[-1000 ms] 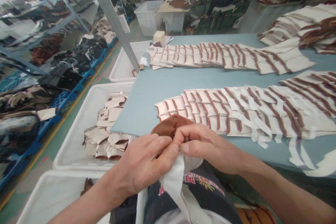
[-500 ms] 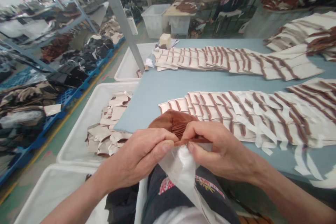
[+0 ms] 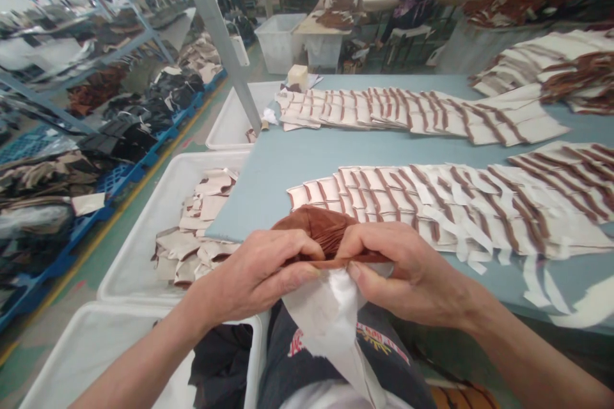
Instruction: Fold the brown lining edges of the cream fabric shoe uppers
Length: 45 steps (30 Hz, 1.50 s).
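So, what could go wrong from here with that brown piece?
The left grip and right grip pinch the brown piece along a narrow edge, so it might slip or bunch unevenly.
The white material hanging below could snag or tug the edge out of line.
The loose white strips near the edge of the table might slide off if brushed.

Blue table: far row of cream-and-brown pieces overlapping along far edge; matching near row along near edge; yellowish block at far-left corner.
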### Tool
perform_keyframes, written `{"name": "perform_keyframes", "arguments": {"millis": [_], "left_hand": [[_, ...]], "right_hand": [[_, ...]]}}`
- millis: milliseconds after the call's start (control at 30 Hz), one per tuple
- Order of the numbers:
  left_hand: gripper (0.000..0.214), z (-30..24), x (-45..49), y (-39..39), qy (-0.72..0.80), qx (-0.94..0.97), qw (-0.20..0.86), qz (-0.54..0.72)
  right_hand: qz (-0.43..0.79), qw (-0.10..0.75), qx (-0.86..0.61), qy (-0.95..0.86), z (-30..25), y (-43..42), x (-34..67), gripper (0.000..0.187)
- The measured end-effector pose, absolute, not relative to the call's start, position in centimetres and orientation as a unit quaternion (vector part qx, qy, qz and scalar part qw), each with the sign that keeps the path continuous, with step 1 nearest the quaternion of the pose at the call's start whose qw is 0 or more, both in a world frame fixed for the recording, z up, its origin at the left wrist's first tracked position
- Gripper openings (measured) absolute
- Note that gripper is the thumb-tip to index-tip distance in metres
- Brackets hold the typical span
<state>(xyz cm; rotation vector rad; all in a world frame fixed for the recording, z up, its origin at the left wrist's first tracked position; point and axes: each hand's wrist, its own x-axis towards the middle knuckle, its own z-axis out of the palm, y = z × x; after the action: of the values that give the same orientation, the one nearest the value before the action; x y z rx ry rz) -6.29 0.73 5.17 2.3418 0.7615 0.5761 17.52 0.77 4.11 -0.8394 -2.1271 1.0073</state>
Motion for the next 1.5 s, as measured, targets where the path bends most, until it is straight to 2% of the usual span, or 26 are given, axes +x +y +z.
{"name": "perform_keyframes", "arguments": {"millis": [67, 233, 333, 467, 667, 767, 933, 1100, 1200, 1333, 1500], "left_hand": [[0.030, 5.7, -5.8, 0.6, 0.292, 0.873, 0.324, 0.220], [0.027, 5.4, -4.5, -0.2, 0.303, 0.881, 0.278, 0.233], [0.027, 4.8, -4.4, -0.4, 0.315, 0.873, 0.292, 0.232], [0.030, 4.7, -4.4, -0.4, 0.338, 0.857, 0.329, 0.207], [0.035, 6.3, -3.4, -0.8, 0.390, 0.861, 0.289, 0.153], [0.037, 6.8, -3.1, -1.1, 0.392, 0.828, 0.367, 0.162], [0.048, 4.9, -3.5, -1.5, 0.383, 0.705, 0.542, 0.249], [0.057, 3.1, -3.6, -1.7, 0.403, 0.634, 0.598, 0.279], [0.052, 3.3, -3.4, -1.4, 0.401, 0.669, 0.571, 0.257], [0.037, 4.2, -2.9, -1.4, 0.405, 0.760, 0.465, 0.205], [0.033, 5.6, -3.1, -2.9, 0.413, 0.816, 0.366, 0.174]], "right_hand": [[0.363, 0.314, -0.312, -0.820, 4.2, 0.6, 17.8, 0.017], [0.326, 0.311, -0.311, -0.837, 4.1, 0.0, 18.1, 0.015], [0.330, 0.299, -0.306, -0.842, 3.8, -0.2, 18.3, 0.015], [0.335, 0.292, -0.308, -0.841, 3.5, -0.4, 18.3, 0.014], [0.312, 0.268, -0.322, -0.853, 3.9, -0.5, 18.4, 0.013], [0.348, 0.268, -0.324, -0.838, 4.1, -0.5, 18.7, 0.013], [0.482, 0.279, -0.267, -0.786, 3.8, 0.1, 19.0, 0.008], [0.529, 0.301, -0.258, -0.750, 2.8, 0.5, 18.8, 0.014], [0.488, 0.308, -0.258, -0.774, 2.8, 0.5, 18.9, 0.014], [0.380, 0.302, -0.261, -0.834, 2.9, 0.3, 19.5, 0.013], [0.383, 0.298, -0.249, -0.838, 2.3, 0.6, 20.1, 0.004]]}}
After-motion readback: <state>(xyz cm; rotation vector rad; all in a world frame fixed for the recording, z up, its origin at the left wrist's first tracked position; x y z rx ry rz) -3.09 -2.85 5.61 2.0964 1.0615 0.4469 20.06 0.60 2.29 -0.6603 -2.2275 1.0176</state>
